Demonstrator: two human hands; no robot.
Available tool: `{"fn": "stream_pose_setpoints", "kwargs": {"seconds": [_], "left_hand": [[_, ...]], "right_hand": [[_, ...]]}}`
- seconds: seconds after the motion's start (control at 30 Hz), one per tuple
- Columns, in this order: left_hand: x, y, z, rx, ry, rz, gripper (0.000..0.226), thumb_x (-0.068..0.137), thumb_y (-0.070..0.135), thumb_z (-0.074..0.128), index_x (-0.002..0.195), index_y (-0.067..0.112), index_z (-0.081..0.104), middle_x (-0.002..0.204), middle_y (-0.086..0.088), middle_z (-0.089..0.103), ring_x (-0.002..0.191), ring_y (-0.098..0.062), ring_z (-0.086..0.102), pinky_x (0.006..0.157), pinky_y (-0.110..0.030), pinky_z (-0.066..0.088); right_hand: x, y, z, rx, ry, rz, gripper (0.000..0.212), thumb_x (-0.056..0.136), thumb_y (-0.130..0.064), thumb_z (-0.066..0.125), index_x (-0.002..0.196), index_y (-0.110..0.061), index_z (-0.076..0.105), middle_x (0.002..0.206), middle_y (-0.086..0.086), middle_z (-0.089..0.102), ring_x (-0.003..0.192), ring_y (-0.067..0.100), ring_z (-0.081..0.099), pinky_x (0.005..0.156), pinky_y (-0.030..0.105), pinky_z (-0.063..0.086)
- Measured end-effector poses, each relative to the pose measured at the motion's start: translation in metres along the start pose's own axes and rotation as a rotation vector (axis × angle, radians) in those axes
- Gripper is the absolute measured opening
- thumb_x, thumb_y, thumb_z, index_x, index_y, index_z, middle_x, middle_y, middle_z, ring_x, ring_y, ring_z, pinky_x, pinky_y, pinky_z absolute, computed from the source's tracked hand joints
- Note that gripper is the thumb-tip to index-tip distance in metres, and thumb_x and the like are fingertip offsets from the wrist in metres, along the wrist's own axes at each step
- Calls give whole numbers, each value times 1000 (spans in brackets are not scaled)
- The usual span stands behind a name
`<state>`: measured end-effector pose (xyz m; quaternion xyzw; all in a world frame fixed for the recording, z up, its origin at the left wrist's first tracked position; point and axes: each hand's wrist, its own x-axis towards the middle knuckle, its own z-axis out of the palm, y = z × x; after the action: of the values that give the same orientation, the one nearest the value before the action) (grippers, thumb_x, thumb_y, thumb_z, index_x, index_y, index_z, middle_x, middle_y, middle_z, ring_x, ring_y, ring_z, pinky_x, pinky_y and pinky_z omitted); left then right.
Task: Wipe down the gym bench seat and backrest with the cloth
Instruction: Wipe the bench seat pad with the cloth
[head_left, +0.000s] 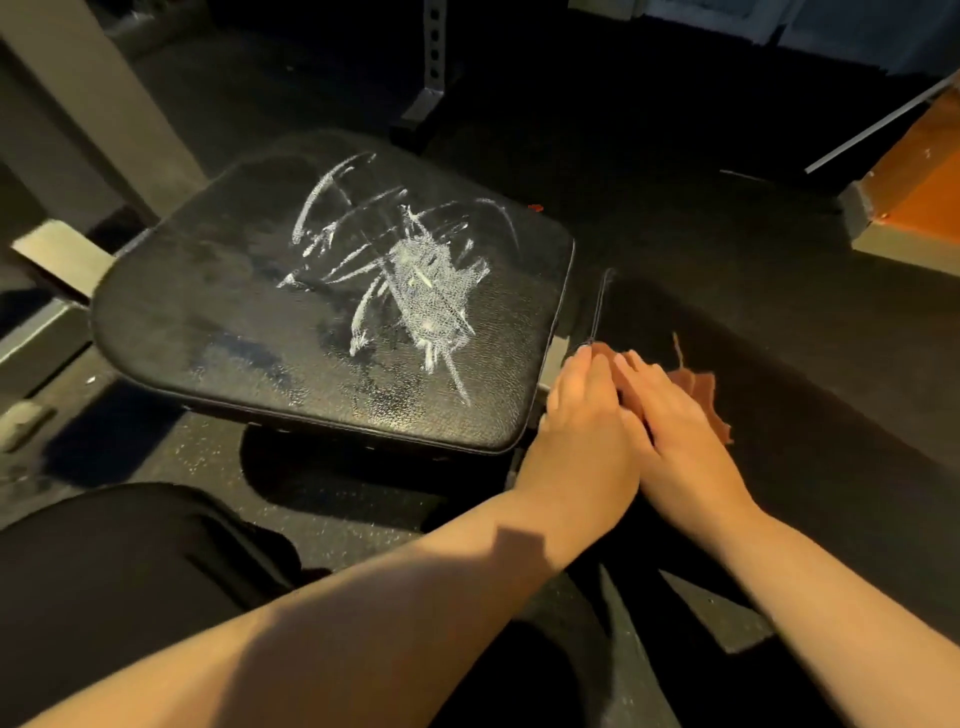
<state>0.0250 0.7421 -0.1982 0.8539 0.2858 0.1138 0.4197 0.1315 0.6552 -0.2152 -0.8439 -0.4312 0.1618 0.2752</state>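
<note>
Head view, looking down on a bench of two dark pads. Widest, the speckled rubber floor (363, 525), open along the bench's near edge. Next, the backrest (810, 395) at the right, stretching off toward the far right, bare beyond the hands. Left of it, across a narrow gap, the seat (218, 322), with rounded corners and piped edges, scuffed with white scratch marks (431, 291) around its middle. Pale metal frame (57, 249) jutting past the seat's left edge. On the backrest's edge beside the seat, toward the near corner, a reddish-brown cloth (701, 395). Left hand (582, 421) and right hand (675, 415) side by side, touching, palms down, fingers straight, pressing on the cloth without curling round it.
</note>
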Motion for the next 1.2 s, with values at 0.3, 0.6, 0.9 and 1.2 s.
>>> {"fn": "stream_pose_setpoints", "kwargs": {"seconds": [0.3, 0.6, 0.9, 1.2], "left_hand": [[-10, -24, -21, 154, -111, 66, 53, 100, 9, 39, 153, 8, 32, 165, -7, 20, 152, -23, 17, 123, -39, 18], [-24, -43, 12, 477, -3, 457, 57, 101, 29, 26, 145, -1, 45, 153, -19, 42, 148, -35, 28, 123, -41, 13], [-15, -36, 40, 819, 130, 570, 48, 103, 24, 31, 140, 2, 53, 148, -16, 50, 144, -32, 39, 120, -52, 25], [-14, -31, 54, 945, 89, 629, 51, 97, 23, 30, 139, 5, 53, 148, -14, 50, 143, -29, 40, 119, -49, 29]], "right_hand": [[-39, 15, 13, -134, 122, 25, 49, 106, -53, 28, 154, -46, 28, 159, -23, 30, 151, 6, 18, 124, 36, 10], [-77, 9, 25, -447, 302, 75, 54, 104, -46, 36, 156, -35, 27, 137, -3, 48, 116, 20, 50, 98, 45, 41], [-75, 15, 39, -238, 582, 575, 48, 103, -40, 34, 150, -32, 35, 119, 14, 47, 106, 32, 47, 97, 47, 42], [-97, 90, 37, -11, 851, 535, 34, 99, -33, 49, 123, -13, 60, 116, 11, 48, 106, 30, 45, 96, 49, 42]]}}
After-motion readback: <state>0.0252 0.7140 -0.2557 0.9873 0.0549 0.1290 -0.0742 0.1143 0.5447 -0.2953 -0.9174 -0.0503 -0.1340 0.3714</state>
